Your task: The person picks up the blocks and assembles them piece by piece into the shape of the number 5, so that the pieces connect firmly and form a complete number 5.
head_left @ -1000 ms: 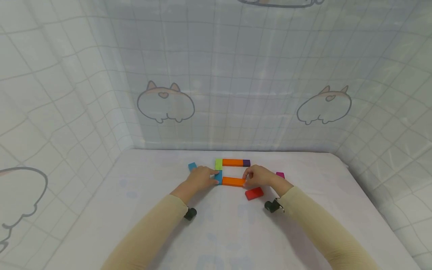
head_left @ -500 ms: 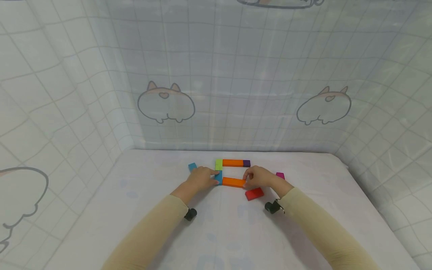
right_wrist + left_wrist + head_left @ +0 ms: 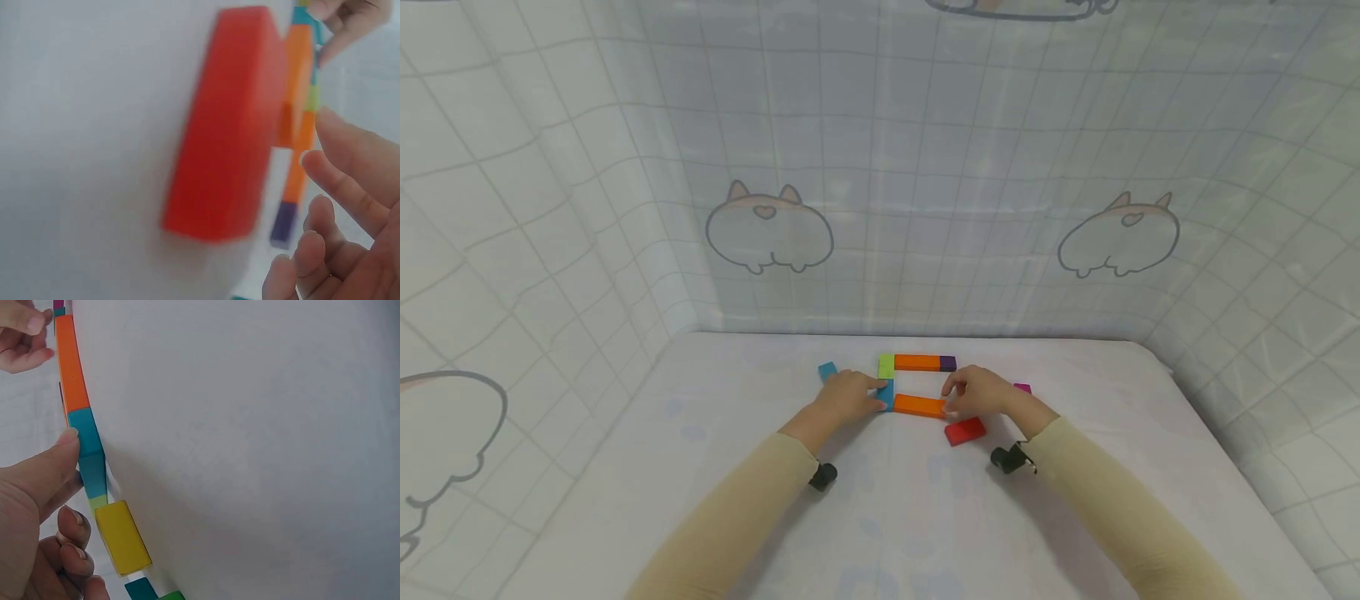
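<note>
Thumb and index finger of my left hand [image 3: 844,397] pinch a blue block [image 3: 887,395]; the left wrist view shows the thumb pressed on the blue side [image 3: 91,450]. From this block an orange block [image 3: 919,406] runs rightward. Just past its right end is my right hand [image 3: 981,392], fingers bent and parted, holding nothing; in the right wrist view, a gap lies between my right hand [image 3: 350,212] and the blocks. Beyond the blue block lie a lime-green block [image 3: 887,366], another orange block [image 3: 917,362] and a purple one [image 3: 948,363], joined in a row.
A red block [image 3: 965,431] lies just in front of my right hand. A magenta block [image 3: 1022,387] shows behind the right wrist, and a light blue block [image 3: 827,370] behind my left hand. The left wrist view also has a yellow block [image 3: 124,537].
My right hand has let go of the near orange block's end and shifted slightly right, with its fingers more parted. My left hand and the blocks look unmoved.
</note>
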Tool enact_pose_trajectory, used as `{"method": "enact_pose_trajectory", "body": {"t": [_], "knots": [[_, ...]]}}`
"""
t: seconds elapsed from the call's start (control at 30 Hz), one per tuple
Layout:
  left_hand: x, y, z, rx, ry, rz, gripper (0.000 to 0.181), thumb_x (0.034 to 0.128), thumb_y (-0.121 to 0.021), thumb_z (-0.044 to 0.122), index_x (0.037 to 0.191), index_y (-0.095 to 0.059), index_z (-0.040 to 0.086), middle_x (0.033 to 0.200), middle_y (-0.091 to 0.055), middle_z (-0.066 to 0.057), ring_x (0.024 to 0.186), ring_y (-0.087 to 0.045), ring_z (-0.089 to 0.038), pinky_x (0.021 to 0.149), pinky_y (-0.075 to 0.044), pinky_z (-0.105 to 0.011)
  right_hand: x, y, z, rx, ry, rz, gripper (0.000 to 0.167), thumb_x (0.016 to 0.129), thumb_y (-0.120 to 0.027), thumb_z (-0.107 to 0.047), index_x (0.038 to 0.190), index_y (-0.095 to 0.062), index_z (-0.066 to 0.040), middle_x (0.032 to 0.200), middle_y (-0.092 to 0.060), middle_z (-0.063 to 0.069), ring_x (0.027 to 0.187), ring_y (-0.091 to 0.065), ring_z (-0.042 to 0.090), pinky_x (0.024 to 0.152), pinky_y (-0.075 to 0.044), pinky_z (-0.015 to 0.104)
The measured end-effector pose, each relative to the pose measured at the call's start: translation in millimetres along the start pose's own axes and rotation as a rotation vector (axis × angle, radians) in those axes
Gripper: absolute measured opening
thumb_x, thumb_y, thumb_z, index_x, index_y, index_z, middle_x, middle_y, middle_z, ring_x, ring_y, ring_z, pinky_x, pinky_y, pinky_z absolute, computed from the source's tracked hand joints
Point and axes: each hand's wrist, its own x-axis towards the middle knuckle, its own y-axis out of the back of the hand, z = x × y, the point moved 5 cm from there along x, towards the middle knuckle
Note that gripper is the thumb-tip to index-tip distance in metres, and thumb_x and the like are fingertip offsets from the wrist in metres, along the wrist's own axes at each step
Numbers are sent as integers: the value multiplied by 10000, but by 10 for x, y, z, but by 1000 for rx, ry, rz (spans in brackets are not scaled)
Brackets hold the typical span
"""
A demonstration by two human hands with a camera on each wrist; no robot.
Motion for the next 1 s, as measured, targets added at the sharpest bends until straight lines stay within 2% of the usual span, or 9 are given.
{"method": "enact_pose_trajectory", "body": {"t": [0.23,0.37,0.5,0.73,1.0], "knots": [[-4,0,3,-5,6,-4,443,940,-697,405,1350,-656,243,1353,-633,-70,1262,-551,-323,1061,-420,-499,-68,276,52,-23,108,59,197,921,-736,-220,1090,-720,-119,896,-576,55,818,-530,218,671,-481,313],[-8,-3,12,-6,12,-14,448,943,-692,406,1357,-650,242,1365,-625,-67,1271,-539,-324,1075,-403,-513,-111,419,181,-15,103,92,247,927,-735,-230,1124,-711,-81,878,-570,53,799,-527,212,669,-471,309],[-9,-8,15,-2,21,-18,449,944,-689,410,1361,-647,248,1371,-621,-66,1276,-533,-323,1079,-397,-518,-143,497,339,-4,68,117,276,923,-739,-226,1138,-704,-57,872,-560,62,794,-514,218,671,-449,324],[-13,-18,6,0,25,-18,453,946,-687,408,1366,-643,245,1373,-619,-69,1284,-529,-322,1081,-396,-517,-142,485,582,-7,13,144,308,910,-754,-216,1158,-693,-45,903,-552,75,818,-504,219,673,-439,321],[-8,-23,6,5,26,-14,462,945,-685,415,1371,-638,242,1383,-611,-71,1291,-527,-326,1089,-387,-525,-188,476,697,13,-70,175,339,903,-755,-232,1174,-674,-43,917,-540,104,821,-506,241,647,-452,320]]}}
